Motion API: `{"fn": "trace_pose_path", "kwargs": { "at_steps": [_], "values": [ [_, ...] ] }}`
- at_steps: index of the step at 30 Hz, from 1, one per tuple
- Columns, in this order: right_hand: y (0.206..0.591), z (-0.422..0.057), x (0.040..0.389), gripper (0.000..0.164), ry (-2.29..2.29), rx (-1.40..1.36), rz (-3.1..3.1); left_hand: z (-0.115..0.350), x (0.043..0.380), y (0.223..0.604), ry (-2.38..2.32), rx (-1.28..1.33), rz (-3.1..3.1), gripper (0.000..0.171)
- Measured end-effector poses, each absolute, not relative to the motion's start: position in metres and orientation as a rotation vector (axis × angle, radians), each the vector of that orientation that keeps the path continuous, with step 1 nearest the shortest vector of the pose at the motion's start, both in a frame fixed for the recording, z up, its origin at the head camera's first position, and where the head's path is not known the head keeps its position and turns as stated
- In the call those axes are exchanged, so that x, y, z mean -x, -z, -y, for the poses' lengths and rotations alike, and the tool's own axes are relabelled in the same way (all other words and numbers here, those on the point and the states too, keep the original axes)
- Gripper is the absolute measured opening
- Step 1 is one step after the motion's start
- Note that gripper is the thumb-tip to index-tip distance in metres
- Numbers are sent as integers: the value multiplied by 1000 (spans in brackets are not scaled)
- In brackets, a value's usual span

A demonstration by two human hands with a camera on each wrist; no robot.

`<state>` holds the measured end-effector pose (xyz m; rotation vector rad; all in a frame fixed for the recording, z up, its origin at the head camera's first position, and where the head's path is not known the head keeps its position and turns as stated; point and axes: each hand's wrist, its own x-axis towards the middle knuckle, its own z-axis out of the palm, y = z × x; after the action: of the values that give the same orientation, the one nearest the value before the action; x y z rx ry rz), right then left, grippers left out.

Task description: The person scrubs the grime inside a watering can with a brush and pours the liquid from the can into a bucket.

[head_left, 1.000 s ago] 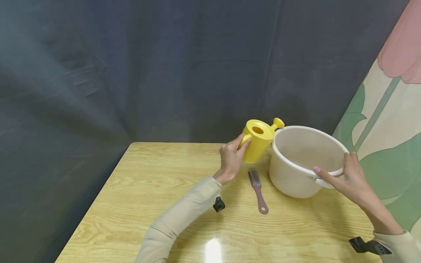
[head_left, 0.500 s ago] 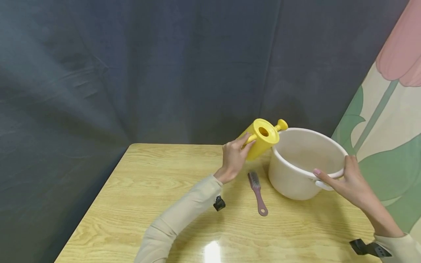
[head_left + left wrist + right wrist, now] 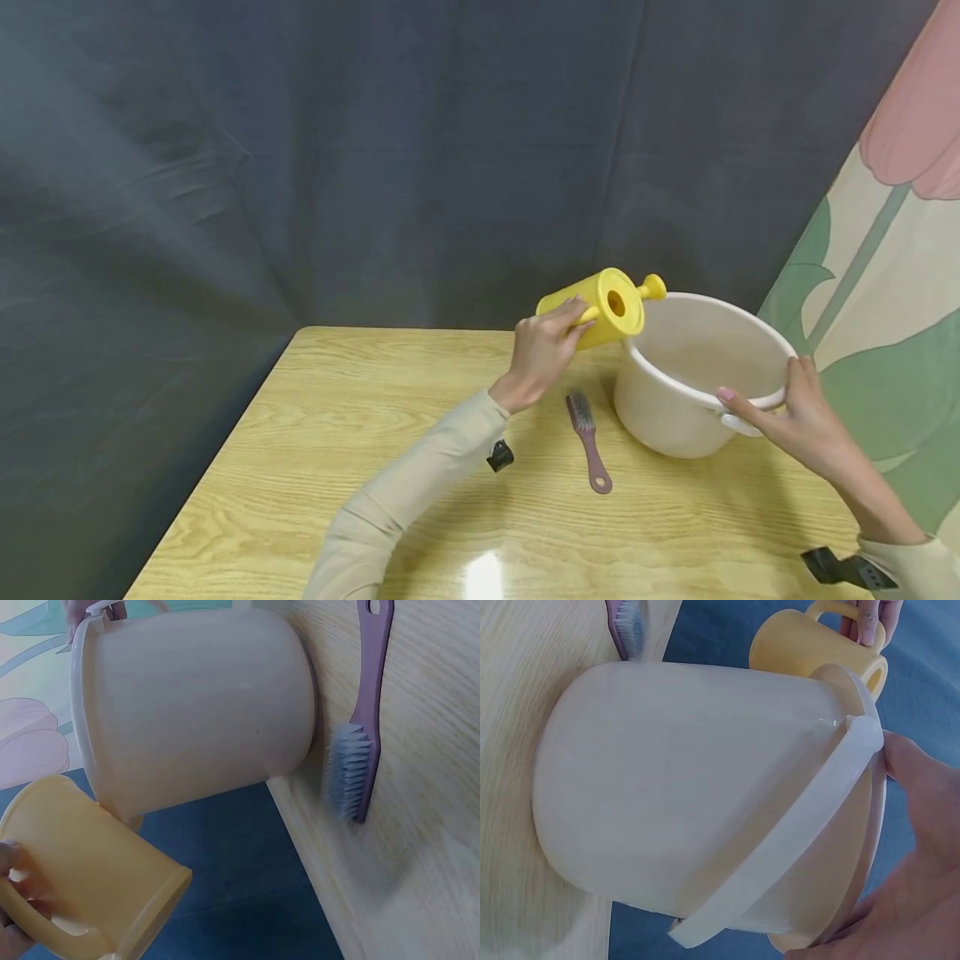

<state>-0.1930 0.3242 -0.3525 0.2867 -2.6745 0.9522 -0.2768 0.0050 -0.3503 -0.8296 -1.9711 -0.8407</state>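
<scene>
My left hand (image 3: 543, 350) grips the handle of a yellow watering can (image 3: 600, 308), which is tilted to the right at the bucket's left rim. Its spout head (image 3: 653, 287) reaches over the opening. The white bucket (image 3: 663, 417) stands on the table, its inside bare where it shows. With thumb and fingers on the rim, my right hand (image 3: 802, 421) holds the bucket at its right front. In the right wrist view the bucket's white carrying handle (image 3: 787, 832) hangs down against the side.
A purple brush (image 3: 590, 442) with grey bristles lies on the wooden table (image 3: 337, 442) left of the bucket. A dark curtain (image 3: 450, 167) hangs behind the table. On the right stands a wall with a painted flower (image 3: 870, 250).
My left hand has tipped the watering can further to the right, and its spout has moved out over the bucket's opening. My right hand stays on the rim.
</scene>
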Motion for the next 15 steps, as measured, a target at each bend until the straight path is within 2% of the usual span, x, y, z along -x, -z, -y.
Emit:
{"fn": "trace_pose_path", "kwargs": {
  "at_steps": [9, 15],
  "values": [
    [350, -323, 194, 85, -941, -285, 2692, -7, 275, 334, 773, 879, 2059, 24],
    [350, -326, 191, 86, -934, -272, 2708, -12, 274, 329, 692, 917, 2036, 18]
  ]
}}
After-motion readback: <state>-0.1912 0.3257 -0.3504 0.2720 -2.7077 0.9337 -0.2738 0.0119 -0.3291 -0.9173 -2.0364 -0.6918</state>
